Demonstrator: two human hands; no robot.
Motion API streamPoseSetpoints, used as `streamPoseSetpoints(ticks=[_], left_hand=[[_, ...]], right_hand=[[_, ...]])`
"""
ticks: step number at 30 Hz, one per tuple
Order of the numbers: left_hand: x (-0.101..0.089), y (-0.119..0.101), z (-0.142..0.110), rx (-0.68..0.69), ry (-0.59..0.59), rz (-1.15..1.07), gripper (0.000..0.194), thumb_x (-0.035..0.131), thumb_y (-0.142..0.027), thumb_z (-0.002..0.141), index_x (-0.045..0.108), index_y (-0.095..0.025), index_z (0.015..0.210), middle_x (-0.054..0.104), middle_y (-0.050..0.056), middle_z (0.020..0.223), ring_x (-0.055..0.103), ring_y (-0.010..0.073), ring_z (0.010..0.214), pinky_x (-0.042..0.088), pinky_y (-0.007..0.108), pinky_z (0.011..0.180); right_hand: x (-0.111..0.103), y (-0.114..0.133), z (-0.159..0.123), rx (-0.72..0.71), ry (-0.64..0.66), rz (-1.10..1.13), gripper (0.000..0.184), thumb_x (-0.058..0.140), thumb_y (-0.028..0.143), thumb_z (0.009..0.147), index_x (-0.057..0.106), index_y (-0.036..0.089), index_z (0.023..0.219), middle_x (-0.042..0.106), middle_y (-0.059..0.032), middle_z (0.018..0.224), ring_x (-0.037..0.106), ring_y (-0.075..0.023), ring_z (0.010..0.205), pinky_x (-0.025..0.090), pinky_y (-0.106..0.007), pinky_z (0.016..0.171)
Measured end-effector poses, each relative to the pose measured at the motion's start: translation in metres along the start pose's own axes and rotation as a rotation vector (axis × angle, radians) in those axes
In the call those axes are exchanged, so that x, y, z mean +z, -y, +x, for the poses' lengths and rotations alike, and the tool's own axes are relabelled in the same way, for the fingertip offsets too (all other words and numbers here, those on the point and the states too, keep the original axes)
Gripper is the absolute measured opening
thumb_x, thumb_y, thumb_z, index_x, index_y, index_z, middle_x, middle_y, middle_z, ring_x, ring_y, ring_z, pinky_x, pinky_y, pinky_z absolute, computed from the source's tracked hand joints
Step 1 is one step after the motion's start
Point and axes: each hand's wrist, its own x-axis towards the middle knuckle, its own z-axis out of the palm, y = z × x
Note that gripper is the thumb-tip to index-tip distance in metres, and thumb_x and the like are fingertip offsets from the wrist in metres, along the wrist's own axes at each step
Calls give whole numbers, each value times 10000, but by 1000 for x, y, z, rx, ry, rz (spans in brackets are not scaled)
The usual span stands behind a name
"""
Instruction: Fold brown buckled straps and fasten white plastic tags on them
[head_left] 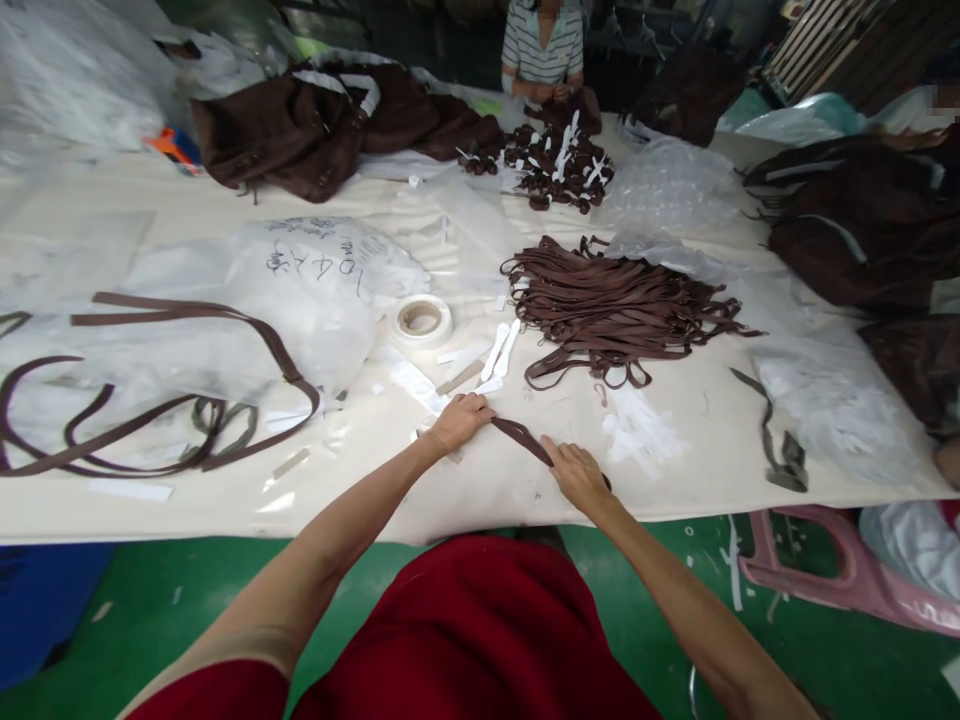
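A short brown strap (525, 438) lies stretched between my two hands near the table's front edge. My left hand (459, 420) is closed, pinching one end of it. My right hand (576, 474) presses down on the other end with its fingers curled over it. Just beyond my hands lie several white tape strips (499, 350) and a roll of tape (423, 319). A pile of brown straps (611, 308) sits further back to the right.
Long brown straps (150, 400) lie over a plastic bag (300, 290) at left. Brown bags (300, 125) and bundled straps (559, 160) lie at the back, where another person in a striped shirt (542, 45) works. More brown bags (855, 220) at right; pink stool (810, 570) below.
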Motion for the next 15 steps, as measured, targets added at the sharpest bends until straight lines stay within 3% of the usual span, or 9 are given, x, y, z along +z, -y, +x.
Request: streamPoseSetpoints(ticks=[3,9,15], left_hand=[[3,-1,1,-6,-8,9,250,466,-209,972,715,-209,994,625,80,953,514,227,933,359,353,816],[1,-3,4,17,-5,13,216,500,-200,966,716,-211,965,620,76,944,523,223,958,355,350,829],[-2,-7,4,2,9,16,206,511,-193,963,716,-205,970,626,86,958,528,228,964,356,350,830]], right_hand=[[4,-5,0,-206,49,-38,535,436,177,984,404,261,1510,661,-91,1007,619,-226,927,477,-334,852],[-9,-21,18,-597,180,-106,559,420,9,916,530,277,1395,652,-53,976,583,-193,888,432,-299,742],[-16,-17,38,-775,30,-188,188,493,132,972,667,196,944,623,-79,1057,514,-220,1001,377,-363,828]])
